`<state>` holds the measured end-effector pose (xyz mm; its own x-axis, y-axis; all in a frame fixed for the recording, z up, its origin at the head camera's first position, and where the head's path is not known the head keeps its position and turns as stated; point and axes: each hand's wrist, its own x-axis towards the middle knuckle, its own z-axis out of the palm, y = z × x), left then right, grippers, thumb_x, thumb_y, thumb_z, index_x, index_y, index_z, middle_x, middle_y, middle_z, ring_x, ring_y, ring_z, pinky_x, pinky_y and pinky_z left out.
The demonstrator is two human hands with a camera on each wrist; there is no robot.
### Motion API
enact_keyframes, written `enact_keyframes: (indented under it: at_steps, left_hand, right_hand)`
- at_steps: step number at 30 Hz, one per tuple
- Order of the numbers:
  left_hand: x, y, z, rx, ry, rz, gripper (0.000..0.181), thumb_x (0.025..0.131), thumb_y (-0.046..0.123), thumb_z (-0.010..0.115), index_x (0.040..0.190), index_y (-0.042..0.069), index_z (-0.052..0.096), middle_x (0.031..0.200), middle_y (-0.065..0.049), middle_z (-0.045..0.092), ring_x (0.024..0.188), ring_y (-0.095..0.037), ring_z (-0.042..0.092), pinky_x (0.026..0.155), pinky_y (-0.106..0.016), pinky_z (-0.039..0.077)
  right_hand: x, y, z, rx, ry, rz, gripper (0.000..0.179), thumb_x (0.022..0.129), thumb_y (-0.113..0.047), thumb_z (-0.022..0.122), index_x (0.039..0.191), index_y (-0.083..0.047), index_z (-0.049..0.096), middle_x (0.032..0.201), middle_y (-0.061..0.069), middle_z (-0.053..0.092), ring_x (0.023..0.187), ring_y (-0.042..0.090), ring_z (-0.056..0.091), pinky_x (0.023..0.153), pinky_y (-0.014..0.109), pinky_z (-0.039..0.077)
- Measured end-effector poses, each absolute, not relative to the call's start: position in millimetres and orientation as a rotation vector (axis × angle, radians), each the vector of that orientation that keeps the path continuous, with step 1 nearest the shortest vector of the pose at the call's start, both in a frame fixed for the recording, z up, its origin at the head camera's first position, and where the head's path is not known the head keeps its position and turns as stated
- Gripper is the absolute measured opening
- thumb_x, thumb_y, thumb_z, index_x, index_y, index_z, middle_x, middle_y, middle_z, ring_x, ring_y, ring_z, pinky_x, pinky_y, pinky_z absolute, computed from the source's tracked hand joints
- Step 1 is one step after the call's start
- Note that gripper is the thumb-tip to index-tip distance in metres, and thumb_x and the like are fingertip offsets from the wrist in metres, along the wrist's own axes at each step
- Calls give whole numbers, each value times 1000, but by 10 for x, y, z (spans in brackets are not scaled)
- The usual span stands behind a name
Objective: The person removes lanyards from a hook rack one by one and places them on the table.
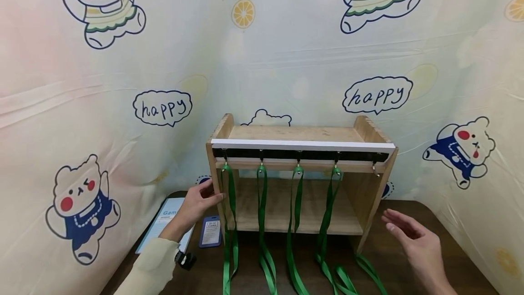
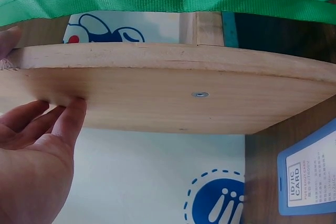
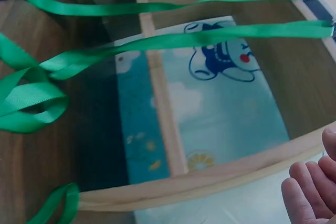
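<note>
A small wooden shelf [image 1: 300,197] stands on the dark table. My left hand [image 1: 198,206] holds its left side panel, thumb at the front edge; in the left wrist view the fingertips [image 2: 76,109] press on the panel's outer face. My right hand [image 1: 421,245] is raised beside the right side panel [image 1: 370,195], fingers loosely bent with nothing in them. In the right wrist view its fingertips [image 3: 296,184] overlap the panel's edge. Several green lanyards [image 1: 262,213] hang from hooks on a black strip [image 1: 280,154] along the shelf's front; the rightmost hook [image 1: 375,168] is bare.
Left of the shelf, a blue-framed ID card holder [image 1: 210,232] and a light blue printed sheet [image 1: 161,222] lie on the table [image 1: 204,277]. Lanyard ends [image 1: 345,281] trail over the table in front. A patterned cloth [image 1: 286,67] surrounds the table at the back and sides.
</note>
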<state>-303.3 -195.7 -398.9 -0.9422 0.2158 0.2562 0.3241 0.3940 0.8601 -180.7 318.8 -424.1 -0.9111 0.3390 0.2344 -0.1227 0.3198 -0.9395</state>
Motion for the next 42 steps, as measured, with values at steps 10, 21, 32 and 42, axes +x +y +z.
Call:
enact_keyframes:
  at_steps: [10, 21, 32, 42]
  left_hand:
    - [-3030, -1957, -3998, -504, -2530, -1592, 54, 96, 27, 69, 145, 10, 53, 133, -19, 65, 118, -32, 63, 103, -52, 54]
    - [-3025, -1966, -4002, -491, -2529, -1614, 56, 96, 26, 69, 147, 9, 51, 136, -20, 63, 120, -33, 62, 103, -53, 54]
    - [-3034, -1948, -3982, -465, -2540, -1606, 57, 96, 29, 70, 147, 11, 52, 136, -19, 63, 119, -32, 62, 105, -53, 52]
    - [-3036, -1937, -3998, -470, -2532, -1626, 59, 94, 26, 73, 147, 10, 51, 136, -19, 63, 122, -33, 62, 105, -52, 53]
  right_hand:
    - [-1718, 3099, -3930, -37, -2185, 1489, 45, 97, -14, 68, 139, -2, 57, 111, -30, 69, 101, -12, 68, 83, 5, 52]
    - [-1696, 2894, -3648, 104, -2108, 1516, 43, 96, -8, 67, 137, 0, 59, 116, -20, 73, 103, -5, 70, 84, 8, 54]
    - [-1784, 2748, -3489, 236, -2088, 1472, 41, 97, -3, 65, 136, 3, 59, 118, -18, 73, 105, -3, 71, 84, 10, 56]
    - [-1929, 2604, -3426, 336, -2133, 1370, 36, 99, -9, 64, 134, -2, 62, 120, -22, 70, 106, -5, 70, 87, 9, 54]
